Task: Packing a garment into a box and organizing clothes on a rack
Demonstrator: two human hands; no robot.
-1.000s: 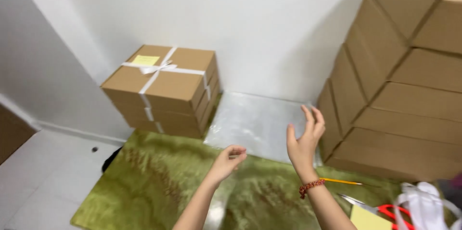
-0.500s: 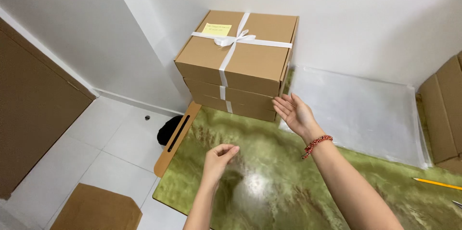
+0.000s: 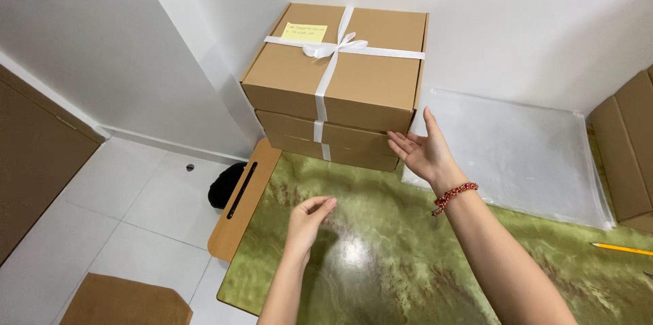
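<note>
Boxes (image 3: 340, 87) at surface's far-left corner: reaching with right hand (image 3: 423, 151) spread open, left hand (image 3: 307, 219) loosely curled, gripping nothing.

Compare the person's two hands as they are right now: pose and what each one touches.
The right hand is open with fingers spread, reaching the lower corner of the stacked ribboned boxes; the left hand is loosely curled, hovering over the green table, touching nothing. The right wrist wears a red bead bracelet; the left is bare. The right reaches farther forward than the left. Both hold nothing.
</note>
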